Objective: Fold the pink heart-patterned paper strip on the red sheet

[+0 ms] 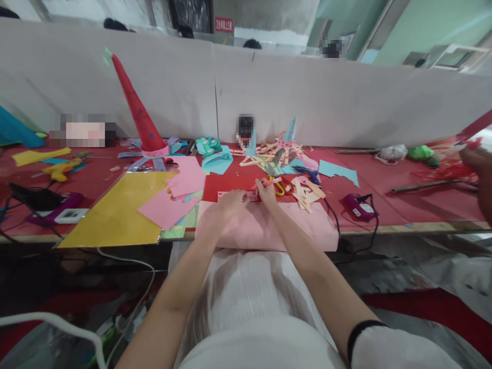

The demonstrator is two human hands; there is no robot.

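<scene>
My left hand [232,201] is on a narrow pink paper strip [222,196], fingers bent and holding it against a red sheet [217,184]. Close by on the right, my right hand [266,191] is closed around a slim pinkish-orange pen [274,181], its lower end hidden by the fingers. Under my wrists a large light pink sheet [303,228] hangs over the table's front edge. Yellow-handled scissors [283,190] lie just right of my right hand, beside a heap of pale paper strips [307,192].
Left of my hands are cut pink sheets [188,177] and a yellow sheet [115,210]. A red paper cone [136,110] and a small blue cone [289,130] stand behind. A yellow glue gun [63,169] and a corded purple box [359,206] flank them. Another person's hand [480,164] appears at far right.
</scene>
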